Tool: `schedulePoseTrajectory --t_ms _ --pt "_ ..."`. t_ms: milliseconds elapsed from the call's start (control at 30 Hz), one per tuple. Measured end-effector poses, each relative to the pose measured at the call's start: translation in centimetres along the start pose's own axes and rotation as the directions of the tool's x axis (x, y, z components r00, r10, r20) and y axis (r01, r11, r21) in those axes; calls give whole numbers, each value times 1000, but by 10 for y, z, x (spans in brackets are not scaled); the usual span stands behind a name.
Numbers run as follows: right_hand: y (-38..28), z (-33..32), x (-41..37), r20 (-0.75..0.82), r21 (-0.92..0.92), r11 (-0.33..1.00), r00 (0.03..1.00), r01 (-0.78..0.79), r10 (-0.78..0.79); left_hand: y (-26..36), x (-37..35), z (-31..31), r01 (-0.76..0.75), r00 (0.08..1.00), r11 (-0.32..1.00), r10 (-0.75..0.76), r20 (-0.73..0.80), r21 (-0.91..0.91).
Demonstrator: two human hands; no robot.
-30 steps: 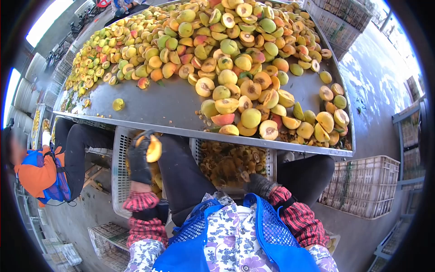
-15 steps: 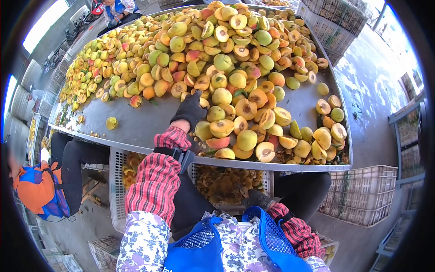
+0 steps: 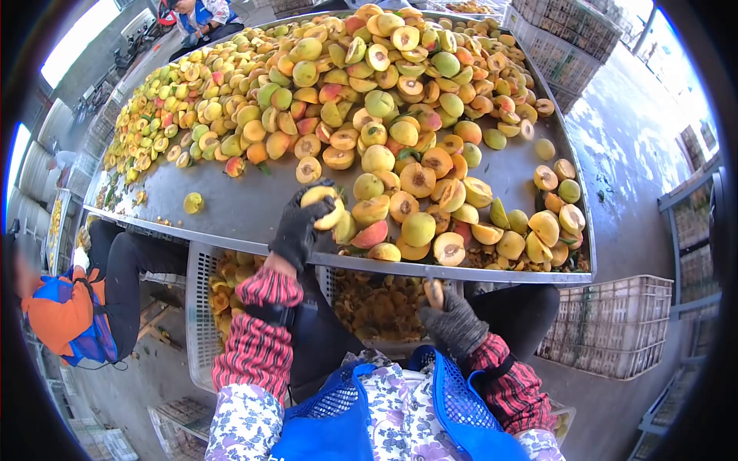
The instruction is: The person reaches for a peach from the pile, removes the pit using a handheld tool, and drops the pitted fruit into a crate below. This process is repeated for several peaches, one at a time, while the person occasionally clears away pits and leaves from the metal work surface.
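Observation:
My left hand, in a dark glove, is closed on a yellow peach half just above the near edge of the metal table. My right hand, in a grey glove, grips a small tan object, perhaps a tool handle, below the table's edge; its far end cannot be made out. Halved peaches lie heaped on the table, some with cut faces up. Under the edge, between my knees, a crate of peach scraps shows.
A white crate with fruit stands at my left knee, and stacked crates at the right. A person in an orange and blue vest sits at the left. Another person sits beyond the table.
My left hand has drawn back from the heap toward me with a peach half. My right hand has risen nearer the table's edge, and the tan object now shows in it.

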State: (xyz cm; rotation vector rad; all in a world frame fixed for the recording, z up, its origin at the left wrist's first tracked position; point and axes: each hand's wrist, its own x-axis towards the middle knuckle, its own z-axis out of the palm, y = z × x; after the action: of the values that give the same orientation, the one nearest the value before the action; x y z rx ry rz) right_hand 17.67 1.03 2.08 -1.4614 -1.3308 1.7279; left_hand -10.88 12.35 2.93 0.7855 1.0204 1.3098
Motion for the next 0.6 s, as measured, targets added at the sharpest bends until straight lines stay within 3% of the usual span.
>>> schedulePoseTrajectory --t_ms 67,133,300,500,533,567,600 --pt "-29 -2 2 28 203 979 1000 -7 2 -6 -29 4 83 996 963 -69 64 -256" --pt "-54 4 4 13 112 993 999 33 -34 -15 -58 26 185 983 854 -167 82 -486" --pt "-58 27 17 -87 -71 955 952 287 -292 -34 -99 73 234 972 825 -203 116 -515" --pt "-58 27 15 -126 -156 946 945 283 -303 -40 -109 93 263 965 753 -208 162 -603" --pt "-54 27 16 -134 -170 935 933 310 -334 -37 -111 94 32 992 976 -4 130 -214" --pt "-52 27 17 -138 -184 923 921 338 -364 -34 -115 94 -234 963 948 195 186 214" --pt "-54 27 15 -128 -246 906 915 345 -383 -32 -117 94 -464 886 676 339 318 573"
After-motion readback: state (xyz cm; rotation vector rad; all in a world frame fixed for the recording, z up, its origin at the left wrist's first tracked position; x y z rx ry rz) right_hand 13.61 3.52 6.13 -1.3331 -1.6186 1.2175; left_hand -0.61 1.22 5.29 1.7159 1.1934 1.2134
